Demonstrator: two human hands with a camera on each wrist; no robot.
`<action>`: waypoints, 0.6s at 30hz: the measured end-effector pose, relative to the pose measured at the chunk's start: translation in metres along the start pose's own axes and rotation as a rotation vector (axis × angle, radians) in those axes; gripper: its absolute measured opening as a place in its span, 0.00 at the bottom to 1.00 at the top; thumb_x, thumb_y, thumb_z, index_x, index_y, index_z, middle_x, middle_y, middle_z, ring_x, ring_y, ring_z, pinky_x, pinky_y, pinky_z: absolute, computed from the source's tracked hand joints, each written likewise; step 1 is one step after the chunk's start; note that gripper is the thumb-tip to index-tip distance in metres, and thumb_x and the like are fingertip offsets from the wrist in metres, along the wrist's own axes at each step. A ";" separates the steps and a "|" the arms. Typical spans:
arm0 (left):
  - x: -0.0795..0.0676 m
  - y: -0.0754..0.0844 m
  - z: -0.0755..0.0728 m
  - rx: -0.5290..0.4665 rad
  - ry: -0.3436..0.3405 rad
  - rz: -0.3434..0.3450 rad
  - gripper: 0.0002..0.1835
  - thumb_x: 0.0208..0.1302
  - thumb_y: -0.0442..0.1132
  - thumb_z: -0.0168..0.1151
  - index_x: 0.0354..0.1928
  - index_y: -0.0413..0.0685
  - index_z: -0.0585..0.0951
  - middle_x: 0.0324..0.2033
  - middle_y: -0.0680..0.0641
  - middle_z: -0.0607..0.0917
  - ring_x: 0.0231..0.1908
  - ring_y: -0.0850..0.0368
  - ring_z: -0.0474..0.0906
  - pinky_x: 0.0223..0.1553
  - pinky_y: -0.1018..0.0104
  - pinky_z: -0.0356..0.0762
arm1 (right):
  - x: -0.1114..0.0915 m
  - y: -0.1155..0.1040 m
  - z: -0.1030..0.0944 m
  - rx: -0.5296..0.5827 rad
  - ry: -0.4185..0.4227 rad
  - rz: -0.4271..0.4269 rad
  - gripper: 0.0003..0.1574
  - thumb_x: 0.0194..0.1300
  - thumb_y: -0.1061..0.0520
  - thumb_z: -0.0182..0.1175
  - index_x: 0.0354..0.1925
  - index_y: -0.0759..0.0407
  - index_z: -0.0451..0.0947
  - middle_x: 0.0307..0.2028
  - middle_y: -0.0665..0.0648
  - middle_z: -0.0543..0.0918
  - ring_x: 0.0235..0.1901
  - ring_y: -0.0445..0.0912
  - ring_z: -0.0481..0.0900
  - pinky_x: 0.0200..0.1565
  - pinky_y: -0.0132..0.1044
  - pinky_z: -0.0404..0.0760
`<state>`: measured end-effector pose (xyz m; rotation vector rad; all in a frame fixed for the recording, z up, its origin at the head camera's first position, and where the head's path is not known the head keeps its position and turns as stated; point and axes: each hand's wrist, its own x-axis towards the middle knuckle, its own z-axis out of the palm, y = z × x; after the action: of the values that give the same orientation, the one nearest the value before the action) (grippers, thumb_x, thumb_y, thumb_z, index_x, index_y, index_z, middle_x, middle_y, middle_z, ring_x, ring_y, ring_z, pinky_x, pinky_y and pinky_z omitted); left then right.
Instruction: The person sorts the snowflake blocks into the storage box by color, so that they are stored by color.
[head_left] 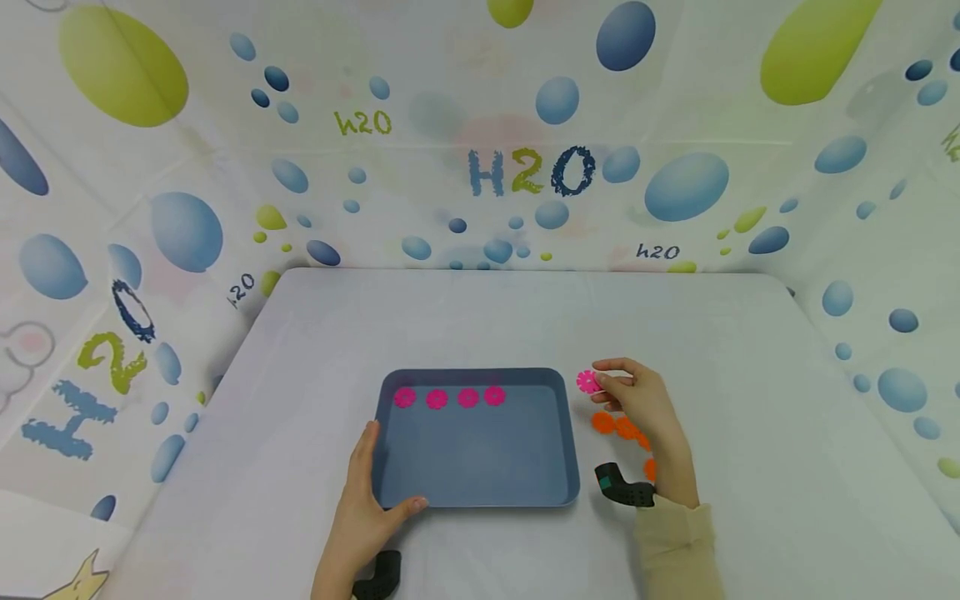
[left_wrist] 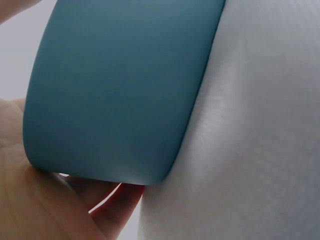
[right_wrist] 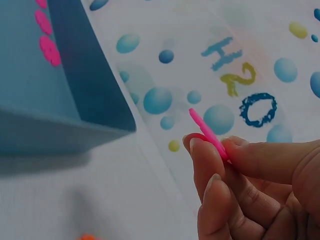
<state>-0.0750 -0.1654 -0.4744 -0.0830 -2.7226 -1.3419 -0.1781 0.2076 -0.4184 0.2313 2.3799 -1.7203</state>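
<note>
now, your left hand (head_left: 363, 507) braces the near-left corner of the blue tray (head_left: 480, 458), thumb spread wide; four pink discs (head_left: 468, 397) line its far side. the tray's right wall lies between them and the tilted pink piece (head_left: 587, 382) pinched in your right hand (head_left: 639, 402); orange discs (head_left: 626, 427) lie nearer you, partly hidden.

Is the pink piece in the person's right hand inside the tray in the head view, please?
No, the right hand pinches the pink piece outside the tray, beyond its right rim.
</note>
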 end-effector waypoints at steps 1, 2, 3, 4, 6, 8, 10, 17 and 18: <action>0.000 0.000 0.000 0.000 0.001 0.006 0.66 0.40 0.45 0.81 0.77 0.53 0.46 0.74 0.35 0.52 0.71 0.30 0.50 0.64 0.35 0.57 | 0.003 -0.002 0.002 0.004 -0.004 -0.005 0.23 0.71 0.56 0.55 0.59 0.67 0.72 0.30 0.52 0.88 0.31 0.43 0.87 0.34 0.28 0.82; 0.000 0.000 0.000 0.000 0.002 0.012 0.65 0.41 0.45 0.80 0.77 0.53 0.46 0.74 0.35 0.52 0.71 0.29 0.50 0.65 0.35 0.57 | 0.005 -0.003 0.005 0.009 -0.006 -0.007 0.23 0.71 0.56 0.55 0.59 0.67 0.72 0.31 0.53 0.88 0.31 0.44 0.87 0.34 0.28 0.82; -0.001 0.001 -0.001 -0.001 0.004 0.020 0.65 0.41 0.45 0.80 0.77 0.53 0.46 0.74 0.34 0.52 0.71 0.29 0.50 0.64 0.35 0.57 | 0.007 -0.005 0.007 0.012 -0.006 -0.009 0.23 0.71 0.56 0.55 0.59 0.67 0.73 0.31 0.53 0.88 0.31 0.44 0.87 0.33 0.27 0.82; -0.001 0.001 -0.001 -0.002 0.004 0.023 0.65 0.41 0.45 0.80 0.77 0.53 0.46 0.74 0.34 0.52 0.71 0.29 0.50 0.64 0.35 0.57 | 0.009 -0.006 0.009 0.019 -0.007 -0.009 0.23 0.71 0.57 0.55 0.59 0.67 0.73 0.32 0.54 0.88 0.32 0.45 0.87 0.33 0.27 0.82; 0.000 0.001 -0.001 -0.002 0.004 0.022 0.65 0.41 0.45 0.80 0.77 0.53 0.46 0.74 0.34 0.52 0.71 0.28 0.50 0.63 0.33 0.57 | 0.012 -0.007 0.013 0.028 -0.007 -0.008 0.22 0.71 0.57 0.55 0.59 0.67 0.73 0.32 0.54 0.88 0.33 0.46 0.88 0.33 0.27 0.81; 0.000 0.000 0.000 -0.001 0.004 0.011 0.65 0.40 0.45 0.81 0.77 0.53 0.46 0.74 0.35 0.52 0.71 0.29 0.50 0.63 0.32 0.57 | 0.015 -0.008 0.018 0.038 -0.004 -0.006 0.21 0.71 0.58 0.55 0.58 0.67 0.74 0.31 0.54 0.88 0.33 0.47 0.88 0.33 0.27 0.81; 0.000 0.000 -0.001 0.004 0.003 0.003 0.66 0.40 0.45 0.81 0.77 0.53 0.46 0.74 0.35 0.52 0.72 0.30 0.50 0.63 0.32 0.57 | 0.018 -0.009 0.022 0.047 -0.006 -0.005 0.21 0.71 0.58 0.55 0.58 0.66 0.74 0.31 0.55 0.88 0.34 0.49 0.88 0.33 0.27 0.82; 0.000 0.000 -0.001 0.003 0.008 0.027 0.65 0.40 0.45 0.80 0.77 0.52 0.46 0.74 0.34 0.52 0.71 0.28 0.50 0.63 0.31 0.57 | 0.024 -0.016 0.036 0.066 -0.042 -0.012 0.20 0.69 0.61 0.56 0.56 0.67 0.74 0.36 0.63 0.88 0.30 0.46 0.87 0.32 0.27 0.82; 0.000 0.000 -0.001 -0.001 0.005 0.024 0.65 0.41 0.45 0.80 0.77 0.52 0.46 0.74 0.34 0.52 0.71 0.28 0.50 0.63 0.32 0.56 | 0.025 -0.017 0.038 0.066 -0.044 -0.006 0.19 0.69 0.61 0.56 0.55 0.67 0.75 0.36 0.63 0.88 0.29 0.46 0.87 0.32 0.28 0.83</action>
<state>-0.0748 -0.1659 -0.4734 -0.1120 -2.7085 -1.3354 -0.2035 0.1663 -0.4205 0.1943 2.2975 -1.7899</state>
